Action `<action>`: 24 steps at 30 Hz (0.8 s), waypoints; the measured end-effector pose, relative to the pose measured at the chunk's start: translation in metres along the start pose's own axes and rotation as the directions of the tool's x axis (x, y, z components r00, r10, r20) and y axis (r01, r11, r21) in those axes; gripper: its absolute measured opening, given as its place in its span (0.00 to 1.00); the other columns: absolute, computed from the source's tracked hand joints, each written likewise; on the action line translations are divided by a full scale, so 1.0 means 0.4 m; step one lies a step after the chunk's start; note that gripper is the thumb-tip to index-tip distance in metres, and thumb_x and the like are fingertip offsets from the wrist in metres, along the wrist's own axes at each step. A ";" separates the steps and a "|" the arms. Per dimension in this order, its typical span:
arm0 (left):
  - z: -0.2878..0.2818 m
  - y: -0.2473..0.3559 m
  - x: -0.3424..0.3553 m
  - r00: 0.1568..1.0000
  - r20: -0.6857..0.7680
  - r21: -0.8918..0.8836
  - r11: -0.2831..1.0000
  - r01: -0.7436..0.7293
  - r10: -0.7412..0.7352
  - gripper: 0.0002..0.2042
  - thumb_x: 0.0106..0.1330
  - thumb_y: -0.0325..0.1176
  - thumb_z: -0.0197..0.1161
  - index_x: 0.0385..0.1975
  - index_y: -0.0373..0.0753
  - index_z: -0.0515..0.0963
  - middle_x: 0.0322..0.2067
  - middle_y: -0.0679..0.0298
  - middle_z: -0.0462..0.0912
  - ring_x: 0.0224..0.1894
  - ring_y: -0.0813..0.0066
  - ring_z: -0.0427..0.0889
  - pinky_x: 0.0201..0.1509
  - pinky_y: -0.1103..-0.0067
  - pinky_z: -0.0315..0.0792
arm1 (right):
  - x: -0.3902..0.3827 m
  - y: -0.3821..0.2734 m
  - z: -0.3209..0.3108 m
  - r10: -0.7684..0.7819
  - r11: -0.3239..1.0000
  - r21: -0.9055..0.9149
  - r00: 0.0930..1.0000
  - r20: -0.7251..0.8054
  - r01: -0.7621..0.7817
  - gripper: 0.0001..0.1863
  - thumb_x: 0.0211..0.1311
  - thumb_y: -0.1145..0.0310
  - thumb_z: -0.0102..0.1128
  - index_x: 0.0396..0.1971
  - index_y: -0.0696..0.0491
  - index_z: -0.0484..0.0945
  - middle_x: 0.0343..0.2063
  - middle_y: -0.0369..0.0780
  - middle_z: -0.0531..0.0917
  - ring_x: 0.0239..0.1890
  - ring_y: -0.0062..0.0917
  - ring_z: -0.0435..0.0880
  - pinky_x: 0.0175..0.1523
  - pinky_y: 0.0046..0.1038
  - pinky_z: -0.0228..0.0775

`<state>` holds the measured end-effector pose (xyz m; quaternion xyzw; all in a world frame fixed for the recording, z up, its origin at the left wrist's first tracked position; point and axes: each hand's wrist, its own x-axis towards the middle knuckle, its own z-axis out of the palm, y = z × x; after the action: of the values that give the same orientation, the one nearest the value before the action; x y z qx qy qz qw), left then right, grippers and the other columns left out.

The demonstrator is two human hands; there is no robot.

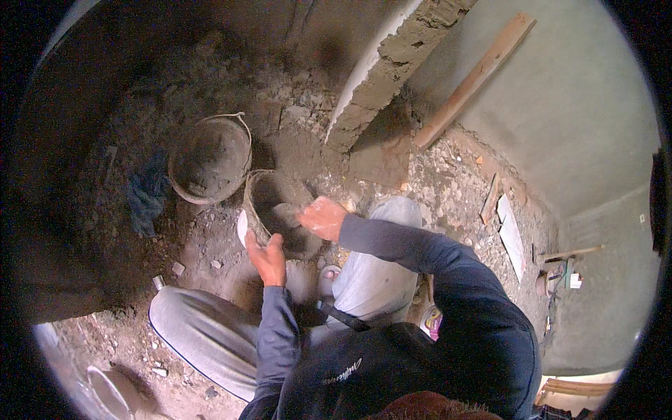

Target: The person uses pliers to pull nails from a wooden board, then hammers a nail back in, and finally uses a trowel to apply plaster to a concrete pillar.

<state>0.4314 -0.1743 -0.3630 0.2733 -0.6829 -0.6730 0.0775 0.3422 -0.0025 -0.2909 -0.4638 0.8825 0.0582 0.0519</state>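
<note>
A mortar-crusted bucket (257, 212), pale on its outer side, stands tilted in front of me between my knees. My left hand (267, 260) is closed on its near left rim, thumb on the inner side. Over the right part of the opening, my right hand (323, 218) is closed in a fist, its fingers smeared with pale mortar. A greyish, flat-looking piece (285, 213) juts from that fist into the bucket; blur and shadow hide its kind. Just beyond, to the left, a second bucket (211, 159) with a wire handle has grey residue inside.
A blue cloth (145, 194) lies left of the far bucket. A wooden plank (477, 80) leans against the right wall, near a rough, mortar-coated wall edge (392, 66). Rubble covers the floor (448, 182). Another bucket (112, 392) is at the lower left.
</note>
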 end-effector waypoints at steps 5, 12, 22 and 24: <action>0.010 0.010 -0.009 1.000 -0.008 -0.010 1.000 -0.004 0.004 0.36 0.54 0.28 0.67 0.63 0.19 0.61 0.63 0.40 0.66 0.68 0.53 0.62 0.72 0.70 0.52 | -0.082 0.025 -0.034 0.035 0.939 0.337 0.994 0.103 -0.068 0.16 0.61 0.56 0.58 0.32 0.55 0.79 0.28 0.49 0.83 0.33 0.41 0.85 0.37 0.39 0.75; -0.022 0.108 -0.013 0.997 0.020 -0.116 0.990 0.074 -0.073 0.36 0.53 0.26 0.66 0.62 0.17 0.60 0.57 0.45 0.73 0.57 0.60 0.72 0.64 0.74 0.63 | -0.105 0.135 -0.145 0.154 0.668 0.699 0.966 0.209 -0.257 0.24 0.65 0.48 0.57 0.37 0.57 0.73 0.33 0.47 0.79 0.38 0.42 0.81 0.44 0.42 0.71; -0.013 0.076 -0.001 0.995 0.008 -0.162 0.981 0.102 -0.102 0.38 0.51 0.24 0.64 0.63 0.16 0.58 0.56 0.49 0.73 0.53 0.66 0.73 0.60 0.78 0.65 | -0.185 0.185 -0.611 0.463 0.814 0.474 0.868 -0.180 -0.336 0.21 0.65 0.53 0.60 0.43 0.58 0.75 0.30 0.43 0.80 0.31 0.29 0.80 0.38 0.32 0.73; -0.031 0.086 -0.010 0.990 -0.048 -0.189 0.974 0.125 -0.136 0.38 0.51 0.24 0.64 0.63 0.16 0.58 0.55 0.49 0.73 0.52 0.66 0.73 0.59 0.78 0.65 | -0.184 0.135 -0.722 0.530 0.520 0.790 0.848 -0.002 -0.323 0.22 0.66 0.53 0.60 0.45 0.58 0.76 0.24 0.35 0.80 0.22 0.20 0.78 0.27 0.24 0.72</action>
<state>0.4314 -0.1854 -0.3278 0.3294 -0.5950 -0.7288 0.0790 0.3283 0.0443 0.0082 -0.1677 0.9073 -0.3668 0.1187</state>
